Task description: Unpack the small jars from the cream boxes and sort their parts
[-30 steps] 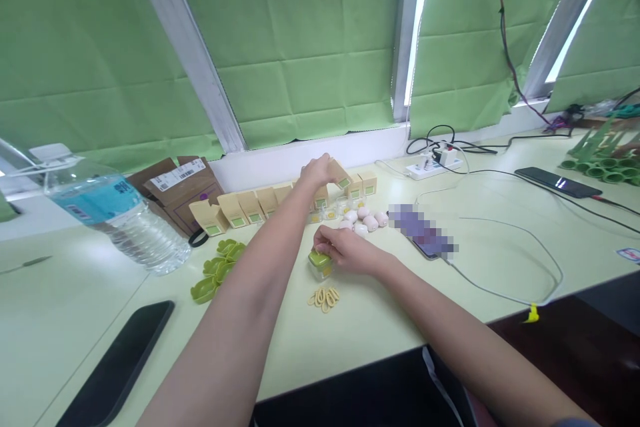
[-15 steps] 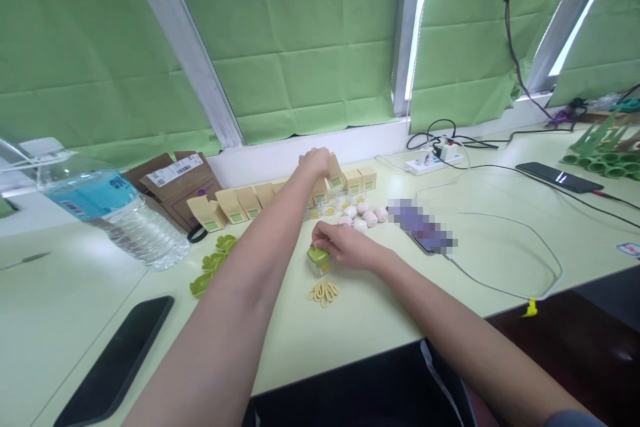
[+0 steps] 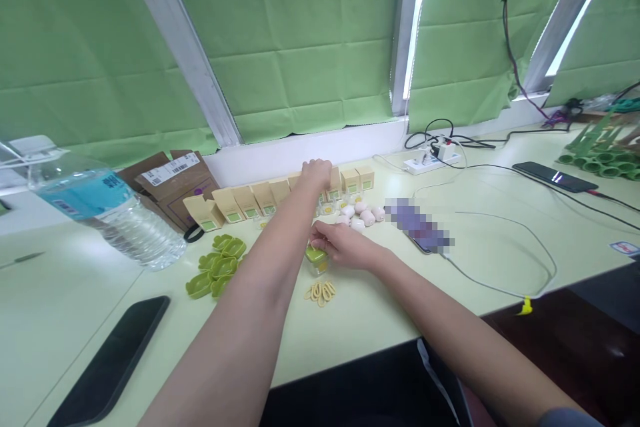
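Observation:
At the back row of small tan cardboard boxes (image 3: 368,178), my left hand (image 3: 316,175) reaches forward with curled fingers, gripping a tan box (image 3: 334,187) at its right side; its fingertips are partly hidden. Nearer to me, my right hand (image 3: 345,245) pinches the top of a small clear container with a green lid (image 3: 317,258), which sits on the table. In front of the container lies a pile of yellow rings (image 3: 321,293). Whitish-pink rounded pieces (image 3: 367,217) lie behind my right hand. Green shaped lids or trays (image 3: 223,267) are grouped left of my left forearm.
A large water bottle (image 3: 117,210) leans at the left by an open brown carton (image 3: 183,190). Phones lie at the left front (image 3: 113,360), right of centre (image 3: 419,225) and far right (image 3: 555,176). Cables run from a power strip (image 3: 433,162); green tubes (image 3: 600,161) lie at the right.
My left hand has moved slightly down, and the tilted, raised tan box now stands lower and straighter in the row. My right hand stays on the green-lidded container.

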{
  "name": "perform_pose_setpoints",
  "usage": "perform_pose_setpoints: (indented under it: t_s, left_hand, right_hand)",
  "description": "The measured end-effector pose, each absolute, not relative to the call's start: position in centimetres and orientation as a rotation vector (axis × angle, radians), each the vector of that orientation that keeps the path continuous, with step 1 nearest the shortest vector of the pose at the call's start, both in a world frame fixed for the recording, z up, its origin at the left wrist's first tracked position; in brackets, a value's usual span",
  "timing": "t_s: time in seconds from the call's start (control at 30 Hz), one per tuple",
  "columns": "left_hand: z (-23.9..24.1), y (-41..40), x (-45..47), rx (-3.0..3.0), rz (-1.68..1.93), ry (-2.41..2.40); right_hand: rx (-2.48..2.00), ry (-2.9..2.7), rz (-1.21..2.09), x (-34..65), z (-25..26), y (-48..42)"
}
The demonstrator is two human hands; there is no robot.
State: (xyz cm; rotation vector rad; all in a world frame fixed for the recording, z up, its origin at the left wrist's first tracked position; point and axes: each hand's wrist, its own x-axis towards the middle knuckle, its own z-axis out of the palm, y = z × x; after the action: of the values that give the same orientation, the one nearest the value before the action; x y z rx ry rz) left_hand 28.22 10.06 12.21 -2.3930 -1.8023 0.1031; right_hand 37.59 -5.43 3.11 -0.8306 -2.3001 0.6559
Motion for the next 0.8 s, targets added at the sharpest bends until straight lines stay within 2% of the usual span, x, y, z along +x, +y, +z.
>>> perform_pose_setpoints:
  t_s: [0.23, 0.4, 0.6, 0.8]
  left_hand:
    - [11.9, 8.8, 27.2, -2.402, -0.055, -1.635]
    - [12.2, 5.7, 25.6, -2.479, -0.628, -1.344]
    - [10.6, 0.0, 23.3, -2.537, -1.349, -1.392]
    - [5.7, -4.7, 20.7, -2.673, -1.625, -1.705]
  right_hand:
    - [-0.865, -2.303, 0.605, 37.6, 3.1, -5.5]
    - [-0.915, -2.272, 0.575, 37.4, 3.1, -5.4]
    - [-0.982, -2.188, 0.547, 37.4, 2.9, -5.0]
    - [-1.096, -2.122, 0.508, 37.6, 2.9, -4.8]
